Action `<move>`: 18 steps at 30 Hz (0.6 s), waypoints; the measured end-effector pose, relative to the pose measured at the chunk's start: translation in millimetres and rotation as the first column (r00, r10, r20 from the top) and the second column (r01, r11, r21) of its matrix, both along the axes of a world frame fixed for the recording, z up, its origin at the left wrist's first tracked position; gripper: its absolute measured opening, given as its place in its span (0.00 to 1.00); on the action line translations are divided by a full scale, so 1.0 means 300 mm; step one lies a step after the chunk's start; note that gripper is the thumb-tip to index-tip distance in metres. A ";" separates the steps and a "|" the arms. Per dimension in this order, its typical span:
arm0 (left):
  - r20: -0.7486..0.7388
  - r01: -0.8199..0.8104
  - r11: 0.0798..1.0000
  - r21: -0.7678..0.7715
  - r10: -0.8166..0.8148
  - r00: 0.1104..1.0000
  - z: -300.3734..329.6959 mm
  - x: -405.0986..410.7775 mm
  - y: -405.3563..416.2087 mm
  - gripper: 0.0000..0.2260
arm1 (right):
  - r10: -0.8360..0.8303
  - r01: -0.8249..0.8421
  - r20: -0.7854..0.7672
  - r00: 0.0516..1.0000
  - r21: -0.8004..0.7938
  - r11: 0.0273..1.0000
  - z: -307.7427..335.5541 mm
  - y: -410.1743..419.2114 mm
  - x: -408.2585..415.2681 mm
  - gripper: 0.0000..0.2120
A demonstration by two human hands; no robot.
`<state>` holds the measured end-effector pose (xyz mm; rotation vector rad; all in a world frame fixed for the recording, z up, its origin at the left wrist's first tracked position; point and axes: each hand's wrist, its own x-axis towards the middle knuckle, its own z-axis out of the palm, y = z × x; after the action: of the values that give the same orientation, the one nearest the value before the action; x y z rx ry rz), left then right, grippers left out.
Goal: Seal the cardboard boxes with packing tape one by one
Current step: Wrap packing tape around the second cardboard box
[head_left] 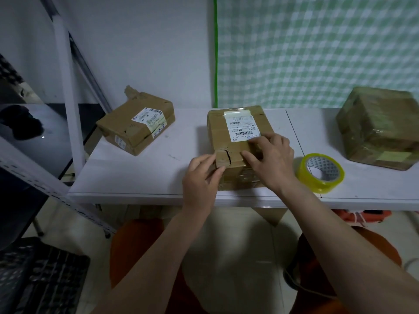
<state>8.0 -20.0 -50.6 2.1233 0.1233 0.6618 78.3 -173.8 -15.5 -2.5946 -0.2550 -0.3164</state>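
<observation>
Box (238, 137) with a white shipping label (243, 128) on its top sits near the middle of the table's (140, 177) front edge, its near top edge torn with a dark crack. The left hand (199, 177) presses against the box's near left corner, thumb and fingers curled around that corner. The right hand (269, 159) lies on the box's top near the right front corner, fingers bent and pressing down on the cardboard just below the label; whether they pinch a strip of tape I cannot tell. A roll of clear yellowish packing tape (320, 172) lies flat just beside the right hand, close to the front edge and to the right of the box, apart from it. A flatter second box (136, 123) with labels rests toward the table's back left corner, one end overhanging the left edge. A third box (378, 128), wrapped in glossy tape, stands tilted at the table's right end. Behind the table hangs a green checked cloth (317, 48), and a white shelf post (68, 87) rises at the left
</observation>
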 end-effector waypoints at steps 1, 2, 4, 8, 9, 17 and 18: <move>0.017 -0.001 1.000 -0.008 0.001 1.000 -0.003 0.001 0.005 0.16 | 0.004 -0.004 0.001 1.000 0.002 1.000 0.001 0.002 -0.001 0.20; 0.029 -0.004 1.000 0.003 0.004 1.000 -0.005 0.002 0.010 0.15 | 0.012 -0.012 0.005 1.000 0.003 1.000 0.001 0.005 -0.004 0.19; 0.038 -0.022 1.000 0.020 0.021 0.999 -0.012 0.001 0.012 0.13 | 0.042 -0.042 0.021 0.999 -0.007 0.999 0.000 0.012 -0.011 0.18; 0.013 -0.101 0.994 -0.039 0.102 0.995 -0.033 -0.013 -0.013 0.11 | 0.070 -0.069 0.035 0.997 -0.029 0.997 -0.006 0.018 -0.021 0.17; 0.007 -0.117 0.990 -0.073 0.118 0.993 -0.036 -0.017 -0.021 0.11 | 0.073 -0.072 0.031 0.997 -0.027 0.997 -0.005 0.017 -0.020 0.17; -0.024 -0.201 0.959 -0.202 0.200 0.979 -0.040 -0.016 -0.045 0.08 | 0.089 -0.088 0.011 0.996 -0.055 0.995 0.000 0.016 -0.018 0.17; -0.017 -0.191 0.959 -0.209 0.191 0.981 -0.039 -0.016 -0.044 0.08 | 0.092 -0.091 0.007 0.996 -0.057 0.994 0.002 0.016 -0.018 0.17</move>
<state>3.2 -33.1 -62.2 1.9210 0.3845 0.7315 73.0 -169.0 -15.0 -2.6277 -0.3908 -0.2935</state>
